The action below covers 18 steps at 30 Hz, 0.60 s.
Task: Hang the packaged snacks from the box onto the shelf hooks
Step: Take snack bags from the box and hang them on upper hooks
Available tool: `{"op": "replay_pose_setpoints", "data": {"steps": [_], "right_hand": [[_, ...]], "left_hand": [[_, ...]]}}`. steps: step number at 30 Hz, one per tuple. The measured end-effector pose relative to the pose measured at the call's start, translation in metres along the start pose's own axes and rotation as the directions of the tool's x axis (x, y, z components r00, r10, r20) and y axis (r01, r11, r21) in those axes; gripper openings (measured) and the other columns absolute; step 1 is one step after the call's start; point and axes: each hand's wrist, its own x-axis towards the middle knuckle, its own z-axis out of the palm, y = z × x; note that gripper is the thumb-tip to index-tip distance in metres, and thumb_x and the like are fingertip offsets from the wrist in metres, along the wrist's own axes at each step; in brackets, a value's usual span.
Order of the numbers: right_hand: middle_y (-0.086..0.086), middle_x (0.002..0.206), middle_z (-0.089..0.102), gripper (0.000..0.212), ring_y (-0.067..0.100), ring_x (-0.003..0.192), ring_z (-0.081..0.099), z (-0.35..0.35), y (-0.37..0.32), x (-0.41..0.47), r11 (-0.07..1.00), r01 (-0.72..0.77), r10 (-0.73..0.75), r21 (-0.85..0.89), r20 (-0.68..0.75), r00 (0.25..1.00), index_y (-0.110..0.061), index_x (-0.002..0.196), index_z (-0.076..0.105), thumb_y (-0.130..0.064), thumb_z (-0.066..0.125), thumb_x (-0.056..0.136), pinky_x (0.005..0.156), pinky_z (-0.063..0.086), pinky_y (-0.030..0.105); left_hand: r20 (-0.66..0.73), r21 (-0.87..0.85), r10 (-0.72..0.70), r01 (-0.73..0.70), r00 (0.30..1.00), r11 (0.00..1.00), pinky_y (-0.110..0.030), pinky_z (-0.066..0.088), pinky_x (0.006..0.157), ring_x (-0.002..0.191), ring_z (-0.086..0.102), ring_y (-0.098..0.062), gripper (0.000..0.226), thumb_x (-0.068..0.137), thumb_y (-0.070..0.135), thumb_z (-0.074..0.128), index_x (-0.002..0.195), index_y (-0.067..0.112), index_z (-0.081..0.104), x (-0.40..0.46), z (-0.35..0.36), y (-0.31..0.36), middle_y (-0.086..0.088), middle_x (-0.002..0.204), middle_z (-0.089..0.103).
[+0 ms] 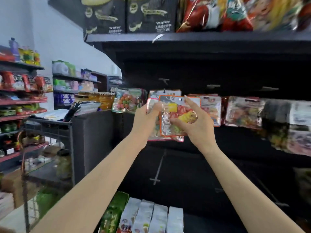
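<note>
Light: bright daylight at left, dim shelf recess
Blur: soft throughout, right edge smeared
Distortion: wide-angle bending

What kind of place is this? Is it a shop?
Yes, most likely a small grocery shop. Snack packets hang in a row on hooks, wafer boxes stand on the top shelf, and more stocked shelves line the left wall.
</note>
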Motion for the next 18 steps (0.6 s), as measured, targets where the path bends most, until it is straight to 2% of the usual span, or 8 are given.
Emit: {"op": "replay_pose_setpoints", "data": {"steps": [2,4,7,11,13,15,17,18], "right_hand": [[-0.022,0.113,0.049,0.078,0.006,0.094,0.053,-0.015,0.011,0.006,1.0,-0.026,0.027,0.007,-0.087,0.996,-0.036,0.14,0.042,-0.039,0.079,0.071,0.098,0.047,0.031],[-0.02,0.112,0.049,0.077,0.008,0.077,0.052,-0.027,0.024,0.013,0.998,-0.069,0.069,0.005,-0.168,0.983,-0.037,0.14,0.042,-0.034,0.08,0.073,0.092,0.051,0.037],[-0.009,0.117,0.05,0.078,0.01,0.079,0.049,-0.038,0.042,0.022,0.993,-0.117,0.112,-0.017,-0.187,0.976,-0.038,0.141,0.039,-0.033,0.079,0.075,0.093,0.048,0.031],[0.004,0.125,0.049,0.076,0.01,0.093,0.048,-0.043,0.052,0.03,0.988,-0.146,0.134,-0.048,-0.191,0.972,-0.036,0.144,0.035,-0.031,0.075,0.079,0.089,0.032,0.019],[0.004,0.119,0.05,0.076,0.005,0.082,0.045,-0.043,0.058,0.036,0.985,-0.16,0.146,-0.063,-0.183,0.972,-0.035,0.145,0.034,-0.032,0.074,0.08,0.086,0.031,0.013],[0.005,0.107,0.052,0.078,0.005,0.064,0.043,-0.041,0.067,0.043,0.98,-0.175,0.158,-0.09,-0.169,0.973,-0.036,0.145,0.032,-0.036,0.074,0.079,0.089,0.042,0.019],[0.007,0.102,0.053,0.08,0.014,0.068,0.046,-0.041,0.071,0.048,0.973,-0.186,0.165,-0.137,-0.152,0.975,-0.034,0.146,0.032,-0.038,0.074,0.078,0.095,0.046,0.03],[0.009,0.107,0.051,0.08,0.016,0.076,0.048,-0.042,0.071,0.051,0.969,-0.188,0.167,-0.159,-0.139,0.976,-0.033,0.146,0.031,-0.038,0.074,0.079,0.096,0.044,0.029]], "left_hand": [[-0.023,0.063,0.034,-0.033,0.999,0.997,-0.028,0.048,0.077,0.081,0.059,-0.016,0.024,0.093,0.04,0.052,0.085,0.02,0.06,0.009,0.014,-0.003,-0.006,0.086,0.062],[-0.06,0.18,0.125,-0.112,0.99,0.977,-0.03,0.044,0.073,0.072,0.051,-0.016,0.033,0.094,0.041,0.051,0.081,0.011,0.057,0.017,0.021,-0.007,-0.003,0.072,0.052],[-0.088,0.293,0.242,-0.207,0.966,0.933,-0.031,0.04,0.071,0.067,0.047,-0.014,0.033,0.095,0.037,0.049,0.069,0.017,0.05,0.023,0.028,-0.01,0.003,0.065,0.046],[-0.101,0.324,0.287,-0.241,0.953,0.915,-0.025,0.04,0.07,0.074,0.051,-0.01,0.03,0.096,0.036,0.047,0.09,0.009,0.06,0.024,0.038,-0.012,0.006,0.075,0.053],[-0.126,0.345,0.279,-0.221,0.952,0.912,-0.027,0.041,0.073,0.081,0.055,-0.015,0.034,0.096,0.038,0.046,0.095,0.007,0.061,0.028,0.04,-0.015,0.001,0.082,0.057],[-0.156,0.372,0.274,-0.2,0.949,0.906,-0.03,0.043,0.074,0.085,0.058,-0.018,0.037,0.096,0.041,0.046,0.095,0.008,0.061,0.031,0.041,-0.017,-0.002,0.087,0.061],[-0.176,0.373,0.27,-0.189,0.947,0.908,-0.034,0.047,0.077,0.089,0.061,-0.02,0.038,0.095,0.043,0.046,0.096,0.008,0.061,0.034,0.043,-0.019,-0.005,0.091,0.063],[-0.181,0.366,0.267,-0.187,0.947,0.912,-0.035,0.049,0.079,0.09,0.062,-0.02,0.037,0.095,0.042,0.046,0.096,0.008,0.061,0.034,0.044,-0.019,-0.006,0.092,0.064]]}}
